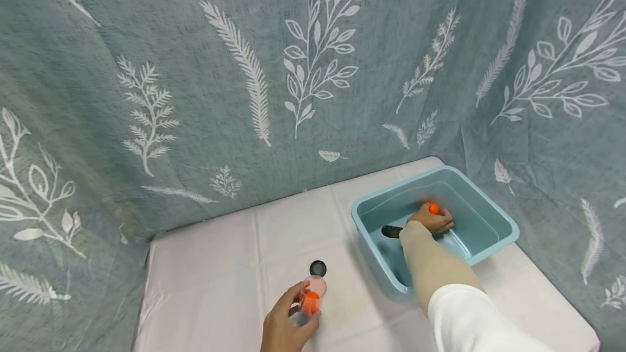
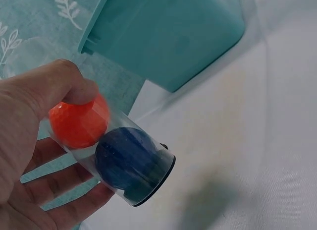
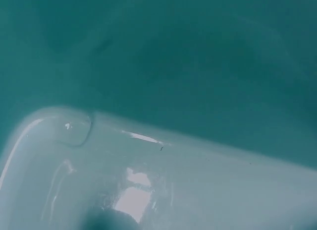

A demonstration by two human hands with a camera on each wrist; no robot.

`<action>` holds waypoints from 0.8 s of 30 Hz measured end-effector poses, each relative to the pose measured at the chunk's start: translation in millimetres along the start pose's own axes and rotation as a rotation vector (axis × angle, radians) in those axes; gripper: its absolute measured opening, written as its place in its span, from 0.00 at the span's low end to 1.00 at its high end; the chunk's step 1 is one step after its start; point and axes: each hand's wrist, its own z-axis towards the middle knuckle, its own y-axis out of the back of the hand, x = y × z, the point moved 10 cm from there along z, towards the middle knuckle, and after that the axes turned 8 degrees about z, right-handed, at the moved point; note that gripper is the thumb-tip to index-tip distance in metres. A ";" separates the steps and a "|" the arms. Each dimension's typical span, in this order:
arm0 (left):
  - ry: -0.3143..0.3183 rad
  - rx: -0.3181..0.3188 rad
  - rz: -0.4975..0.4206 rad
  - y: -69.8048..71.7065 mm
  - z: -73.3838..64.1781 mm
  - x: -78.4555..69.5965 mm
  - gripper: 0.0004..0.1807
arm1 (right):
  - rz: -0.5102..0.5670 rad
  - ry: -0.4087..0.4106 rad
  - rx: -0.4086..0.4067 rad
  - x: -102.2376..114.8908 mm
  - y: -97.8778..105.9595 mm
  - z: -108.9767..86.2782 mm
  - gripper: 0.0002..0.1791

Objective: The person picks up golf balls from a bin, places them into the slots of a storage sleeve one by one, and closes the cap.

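My left hand point(image 1: 288, 319) grips a clear plastic tube point(image 1: 314, 286), fingers and thumb around its sides. Inside the tube an orange ball point(image 2: 79, 122) sits above a dark blue ball point(image 2: 126, 158), which lies at the black-rimmed bottom end. Just beyond the tube, a round black lid point(image 1: 318, 269) is on the table. Reaching down into the blue-green basin point(image 1: 364, 200), my right hand point(image 1: 430, 220) holds another orange ball point(image 1: 433, 208) at its fingers. In the right wrist view only the basin's glossy wall and floor appear; the hand is out of that picture.
The basin stands at the right of the white-covered table point(image 1: 210, 265), its high walls around my right forearm. A black strap piece point(image 1: 391, 231) shows at the right wrist. Patterned grey-green cloth point(image 1: 195, 96) hangs behind and along both sides.
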 end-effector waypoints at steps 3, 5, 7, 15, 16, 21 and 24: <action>0.000 -0.011 -0.004 1.7 -0.9 1.2 0.33 | -0.010 0.001 0.007 -2.5 -1.9 -0.6 0.21; 0.003 -0.018 -0.002 2.6 -1.0 2.7 0.32 | -0.021 0.007 0.009 -3.5 -3.4 -0.4 0.21; 0.007 -0.020 0.007 3.2 -0.9 4.1 0.32 | -0.022 0.021 0.009 -3.2 -4.9 -0.4 0.20; 0.010 -0.027 0.003 3.6 0.5 6.8 0.33 | 0.000 0.092 -0.013 2.7 -10.7 0.6 0.19; 0.011 -0.027 0.003 3.3 0.2 7.5 0.33 | 0.008 0.101 -0.019 2.7 -10.9 1.0 0.19; 0.024 -0.022 0.001 1.0 -2.1 11.6 0.33 | -0.002 0.113 -0.031 -1.7 -12.6 3.5 0.18; 0.030 -0.018 -0.003 0.1 -2.8 12.6 0.33 | 0.002 0.112 -0.038 -2.6 -12.1 4.0 0.16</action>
